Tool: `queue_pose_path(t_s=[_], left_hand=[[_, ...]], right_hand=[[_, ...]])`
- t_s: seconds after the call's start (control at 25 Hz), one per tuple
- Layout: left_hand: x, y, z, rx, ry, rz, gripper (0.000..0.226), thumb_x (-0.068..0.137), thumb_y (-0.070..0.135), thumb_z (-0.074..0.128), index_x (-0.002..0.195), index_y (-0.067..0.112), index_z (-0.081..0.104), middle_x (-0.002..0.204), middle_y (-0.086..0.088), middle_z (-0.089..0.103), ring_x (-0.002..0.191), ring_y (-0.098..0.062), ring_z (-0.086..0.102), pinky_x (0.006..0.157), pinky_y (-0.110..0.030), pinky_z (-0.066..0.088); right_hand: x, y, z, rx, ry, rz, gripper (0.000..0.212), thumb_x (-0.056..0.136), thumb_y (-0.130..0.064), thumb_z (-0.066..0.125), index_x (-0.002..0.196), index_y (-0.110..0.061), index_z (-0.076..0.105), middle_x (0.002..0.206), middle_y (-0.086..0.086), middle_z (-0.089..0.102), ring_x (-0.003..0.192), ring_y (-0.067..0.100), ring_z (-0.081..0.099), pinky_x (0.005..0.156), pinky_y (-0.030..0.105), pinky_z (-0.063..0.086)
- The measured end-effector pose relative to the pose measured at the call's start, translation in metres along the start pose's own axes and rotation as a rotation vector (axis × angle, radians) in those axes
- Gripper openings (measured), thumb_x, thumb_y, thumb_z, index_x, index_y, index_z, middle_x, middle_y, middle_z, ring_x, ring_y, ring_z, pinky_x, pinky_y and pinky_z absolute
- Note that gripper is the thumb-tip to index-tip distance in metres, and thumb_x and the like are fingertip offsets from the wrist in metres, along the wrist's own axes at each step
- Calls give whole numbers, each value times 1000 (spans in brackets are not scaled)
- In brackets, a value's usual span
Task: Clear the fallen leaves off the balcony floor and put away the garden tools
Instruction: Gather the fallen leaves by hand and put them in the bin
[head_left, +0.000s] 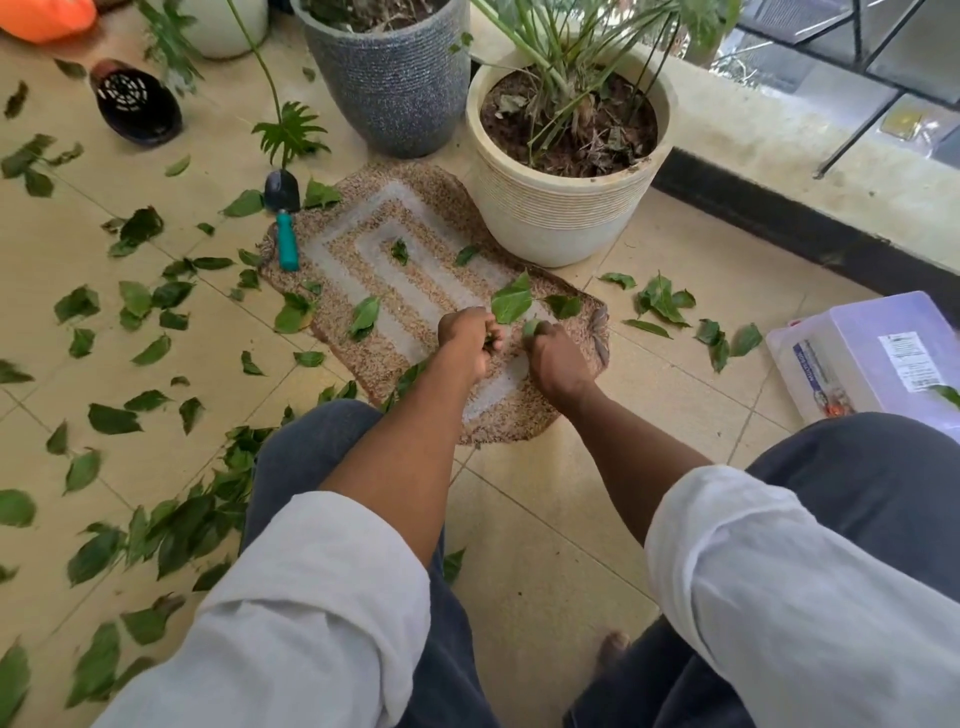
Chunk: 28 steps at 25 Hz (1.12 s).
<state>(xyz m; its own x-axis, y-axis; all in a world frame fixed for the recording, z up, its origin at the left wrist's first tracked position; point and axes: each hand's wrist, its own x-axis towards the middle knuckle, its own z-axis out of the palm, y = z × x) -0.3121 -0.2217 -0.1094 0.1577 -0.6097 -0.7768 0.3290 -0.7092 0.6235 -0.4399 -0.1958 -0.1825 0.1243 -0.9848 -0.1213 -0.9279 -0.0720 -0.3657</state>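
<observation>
1. We see fallen leaves (136, 299) scattered across the tiled balcony floor (545, 519), thickest on the left, with a dense heap (197, 525) beside our left knee.
2. A few more leaves lie on the woven doormat (363, 249), and another cluster (665, 301) sits on the tiles to its right.
3. Our left hand (467, 340) is curled closed over the mat's near part, gripping what looks like a leaf stem; we cannot tell exactly what.
4. Our right hand (553, 358), just beside it, has its fingers closed round a small leaf (531, 327), with a large leaf (511, 304) just above both hands.
5. A garden trowel (284, 223) with a teal handle and dark blade lies across the mat's far-left corner.
6. A cream ribbed plant pot (561, 208) stands on the mat's far-right edge; a grey pot (395, 88) stands just beside it to the left.
7. A black perforated pot (136, 106) lies tipped on the floor at the far left.
8. A clear plastic box (852, 358) rests on the tiles at the right.
</observation>
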Motion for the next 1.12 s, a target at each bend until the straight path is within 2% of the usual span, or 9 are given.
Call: queue_pose_path(t_s=[0.08, 0.24, 0.52, 0.68, 0.8, 0.88, 0.96, 1.04, 1.12], left_hand=[[0, -2, 1, 12, -8, 3, 26, 103, 18, 46, 86, 1, 56, 63, -7, 47, 50, -16, 40, 41, -24, 30], [-2, -4, 9, 9, 0, -7, 31, 104, 23, 44, 90, -1, 58, 62, -6, 47, 49, -15, 40, 42, -25, 29], [-2, -4, 13, 3, -28, -42, 31, 104, 23, 39, 94, 0, 57, 64, -5, 45, 49, -14, 40, 39, -23, 29], [-3, -4, 14, -15, -22, -43, 31, 104, 22, 38, 92, 0, 57, 64, -5, 45, 50, -14, 40, 40, -24, 28], [-5, -3, 14, -24, -13, -34, 30, 104, 21, 40, 92, 0, 58, 64, -5, 46, 50, -15, 40, 43, -25, 29], [-6, -2, 15, -27, -11, -34, 29, 103, 21, 40, 95, 0, 58, 65, -5, 46, 50, -14, 41, 44, -25, 29], [-7, -2, 15, -30, -11, -40, 29, 103, 21, 40, 95, 0, 58, 66, -5, 47, 51, -14, 41, 44, -25, 29], [-8, -1, 14, -29, -11, -36, 28, 103, 21, 41, 94, 1, 59, 66, -5, 47, 50, -14, 41, 43, -25, 29], [-6, 0, 11, -30, 2, -36, 28, 103, 21, 41, 91, 2, 58, 67, -5, 48, 49, -14, 42, 42, -25, 29]], right_hand=[[-5, 3, 0, -3, 6, -1, 29, 101, -10, 40, 109, -6, 67, 110, 14, 58, 101, 29, 58, 88, 38, 55], [-3, 5, 0, -142, -3, -47, 33, 102, -13, 31, 125, -1, 52, 133, 17, 45, 122, 33, 43, 107, 43, 40], [-2, 6, -9, -121, -62, -140, 24, 102, -13, 34, 123, -7, 44, 109, 18, 58, 98, 28, 53, 90, 37, 44], [11, 5, -21, -200, -28, -87, 32, 102, -18, 35, 101, -4, 63, 126, 15, 51, 119, 29, 45, 106, 43, 39], [21, 12, -31, -114, 61, 67, 35, 101, -17, 35, 89, 1, 63, 140, 16, 41, 130, 36, 35, 113, 52, 32], [22, 17, -31, -72, -10, 76, 35, 102, -15, 33, 79, -6, 58, 118, 15, 55, 115, 31, 48, 105, 52, 42], [19, 18, -30, 16, -39, 102, 36, 102, -12, 34, 68, -15, 45, 93, 13, 58, 94, 26, 55, 92, 49, 52], [15, 15, -30, 36, -5, 117, 33, 102, -12, 34, 72, -13, 47, 104, 18, 59, 103, 32, 57, 99, 51, 48], [12, 15, -31, 36, 31, 147, 33, 101, -15, 31, 92, -1, 59, 129, 22, 50, 123, 40, 45, 110, 52, 35]])
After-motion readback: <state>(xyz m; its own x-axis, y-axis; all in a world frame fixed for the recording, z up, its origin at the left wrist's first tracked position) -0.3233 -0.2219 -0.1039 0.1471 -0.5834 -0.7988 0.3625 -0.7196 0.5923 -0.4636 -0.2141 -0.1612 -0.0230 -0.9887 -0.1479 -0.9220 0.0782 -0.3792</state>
